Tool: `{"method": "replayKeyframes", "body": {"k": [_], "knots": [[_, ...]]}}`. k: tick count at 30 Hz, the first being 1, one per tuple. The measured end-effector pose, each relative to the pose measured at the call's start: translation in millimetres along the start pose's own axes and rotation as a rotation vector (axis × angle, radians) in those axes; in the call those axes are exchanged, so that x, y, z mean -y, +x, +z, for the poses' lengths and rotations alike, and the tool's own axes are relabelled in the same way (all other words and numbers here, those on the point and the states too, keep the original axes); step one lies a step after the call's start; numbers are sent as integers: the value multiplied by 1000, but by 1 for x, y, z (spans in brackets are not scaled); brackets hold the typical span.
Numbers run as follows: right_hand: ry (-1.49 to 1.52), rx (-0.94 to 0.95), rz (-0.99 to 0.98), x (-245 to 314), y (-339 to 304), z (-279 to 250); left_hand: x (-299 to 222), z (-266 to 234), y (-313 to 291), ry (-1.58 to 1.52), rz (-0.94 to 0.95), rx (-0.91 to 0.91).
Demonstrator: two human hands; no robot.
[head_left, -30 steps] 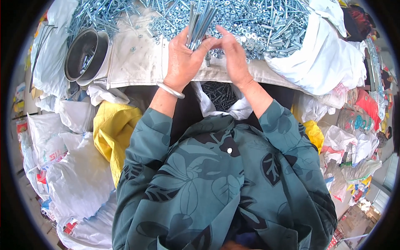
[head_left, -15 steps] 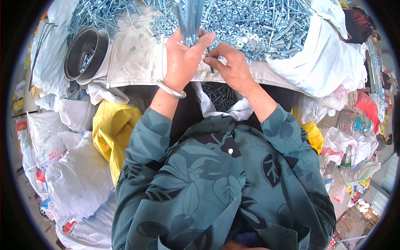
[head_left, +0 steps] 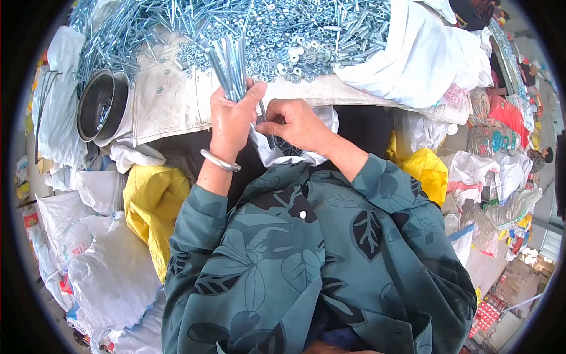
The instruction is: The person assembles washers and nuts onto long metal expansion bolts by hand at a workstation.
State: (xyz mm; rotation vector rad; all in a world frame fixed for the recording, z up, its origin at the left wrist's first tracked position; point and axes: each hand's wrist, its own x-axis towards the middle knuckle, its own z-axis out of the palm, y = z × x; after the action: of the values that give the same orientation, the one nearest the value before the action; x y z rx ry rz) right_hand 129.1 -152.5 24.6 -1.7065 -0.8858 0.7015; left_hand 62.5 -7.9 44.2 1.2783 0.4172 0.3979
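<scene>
My left hand, with a metal bangle at its wrist, is closed round a bundle of long silver bolts that fan upward past the table's front edge. Close beside it, my right hand pinches a slim dark piece at the lower end of a thin rod running up toward my left thumb. Its exact kind is too small to make out. Below both hands, a white bag in my lap holds many dark slim pieces, partly hidden by my right hand.
Loose nuts and washers, metal sleeves and long bolts heap across the cloth-covered table. A dark bowl stands at its left. White sheeting covers the right side. Yellow sacks and white bags flank me.
Both hands have come down and nearer to my body, with the bolts still in my left hand. The right fingers now sit over the lap bag. The whole view has also shifted.
</scene>
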Motion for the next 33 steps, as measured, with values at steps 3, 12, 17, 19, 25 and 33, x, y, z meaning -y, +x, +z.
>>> {"method": "replayKeyframes", "body": {"k": [3, 12, 17, 19, 25, 33], "knots": [[-200, -98, -44, -9, -9, 8, 22, 2, -4, 194, 85, -29], [741, 105, 299, -27, -22, 5, 14, 6, -4, -123, -100, 42], [611, 74, 230, -28, -23, 7, 18, 3, -5, -167, -91, 46], [389, -7, 181, -33, -22, 6, 23, 6, -5, -115, -88, -11], [-406, -246, -166, -14, -22, -20, 29, -1, -7, -9, -61, -41], [893, -103, -7, 31, 27, -24, 18, 11, -18, -50, -270, 509]]}}
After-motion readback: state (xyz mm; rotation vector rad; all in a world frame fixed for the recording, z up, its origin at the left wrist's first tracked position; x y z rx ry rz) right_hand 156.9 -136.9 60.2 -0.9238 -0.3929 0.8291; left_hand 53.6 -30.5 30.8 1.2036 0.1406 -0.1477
